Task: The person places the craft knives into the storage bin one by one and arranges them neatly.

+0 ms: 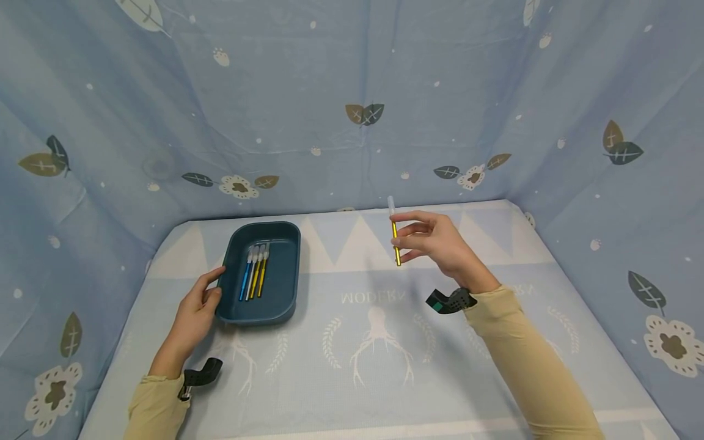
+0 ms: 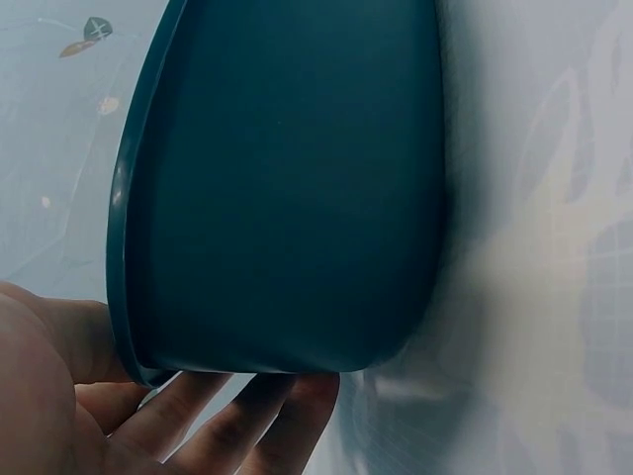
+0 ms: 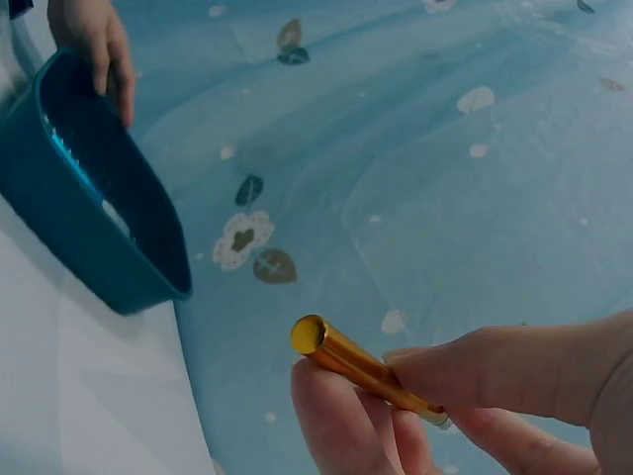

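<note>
In the head view my right hand [image 1: 434, 241] holds a gold pen-shaped tool [image 1: 395, 235] between thumb and fingers, raised over the table. It stands nearly upright, with its whitish clear cap at the top. The tool's flat round end [image 3: 309, 334] faces the right wrist camera. My left hand [image 1: 198, 308] grips the left side of a dark teal tray [image 1: 283, 275], its fingers [image 2: 223, 430] against the outer wall. Inside the tray, several similar capped tools [image 1: 255, 272] in blue, silver and gold lie side by side.
A table with a pale patterned cloth [image 1: 379, 318] bears the tray at the left. A blue curtain [image 1: 308, 79] printed with leaves and flowers surrounds the table at the back and both sides. A black wrist mount [image 1: 451, 301] sits below the right hand.
</note>
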### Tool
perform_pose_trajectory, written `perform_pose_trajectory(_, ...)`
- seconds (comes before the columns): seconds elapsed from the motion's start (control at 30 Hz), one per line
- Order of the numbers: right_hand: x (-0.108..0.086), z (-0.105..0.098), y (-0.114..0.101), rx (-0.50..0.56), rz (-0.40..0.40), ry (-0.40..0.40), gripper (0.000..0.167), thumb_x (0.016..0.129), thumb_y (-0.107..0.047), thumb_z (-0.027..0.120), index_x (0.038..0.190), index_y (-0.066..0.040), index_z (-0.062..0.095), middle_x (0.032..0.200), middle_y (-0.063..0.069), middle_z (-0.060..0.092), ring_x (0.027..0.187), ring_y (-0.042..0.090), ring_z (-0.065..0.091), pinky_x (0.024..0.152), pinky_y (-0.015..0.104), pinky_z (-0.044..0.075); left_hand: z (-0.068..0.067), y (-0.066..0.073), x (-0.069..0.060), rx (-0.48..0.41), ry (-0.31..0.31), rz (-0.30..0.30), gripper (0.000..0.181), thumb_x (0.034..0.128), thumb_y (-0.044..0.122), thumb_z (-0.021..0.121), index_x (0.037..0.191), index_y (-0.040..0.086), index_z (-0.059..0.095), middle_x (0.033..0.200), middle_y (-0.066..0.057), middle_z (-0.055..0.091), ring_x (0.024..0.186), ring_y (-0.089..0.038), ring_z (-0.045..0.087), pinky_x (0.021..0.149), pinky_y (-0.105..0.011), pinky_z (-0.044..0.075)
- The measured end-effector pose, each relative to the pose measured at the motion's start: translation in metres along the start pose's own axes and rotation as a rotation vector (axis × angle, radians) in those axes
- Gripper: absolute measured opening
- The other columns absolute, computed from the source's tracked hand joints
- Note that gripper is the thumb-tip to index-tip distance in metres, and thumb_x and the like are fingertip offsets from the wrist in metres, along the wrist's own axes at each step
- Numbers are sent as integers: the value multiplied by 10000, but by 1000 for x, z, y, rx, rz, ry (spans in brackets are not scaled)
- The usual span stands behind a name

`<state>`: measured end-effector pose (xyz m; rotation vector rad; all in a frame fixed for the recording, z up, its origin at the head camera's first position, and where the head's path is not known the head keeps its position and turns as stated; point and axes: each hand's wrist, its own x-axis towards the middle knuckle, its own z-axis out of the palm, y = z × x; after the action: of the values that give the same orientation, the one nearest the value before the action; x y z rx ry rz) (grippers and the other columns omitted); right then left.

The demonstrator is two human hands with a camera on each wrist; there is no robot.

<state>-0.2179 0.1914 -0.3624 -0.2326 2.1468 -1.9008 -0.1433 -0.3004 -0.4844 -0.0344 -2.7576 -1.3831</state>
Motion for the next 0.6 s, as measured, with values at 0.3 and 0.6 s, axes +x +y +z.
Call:
perform_pose_trajectory(0.3, 2, 17, -10, 66, -68, -18, 542, 965, 19, 811, 1483, -29, 658, 1156, 231, 683, 992, 325, 754, 840, 568, 631, -1, 0, 0, -6, -3, 13, 495, 1206, 146, 402, 1689, 43, 372, 1055, -215, 586, 809, -167, 490, 671, -291, 398)
perform_pose_trajectory(0.6, 10, 40, -25, 154, -131, -30, 536, 950, 73, 798, 1464, -6, 668, 1103, 193, 692, 945, 286, 766, 824, 569, 634, 0, 0, 0, 6, -9, 6, 503, 1206, 147, 398, 1697, 44, 358, 1352, -287, 597, 971, -254, 547, 733, -265, 403)
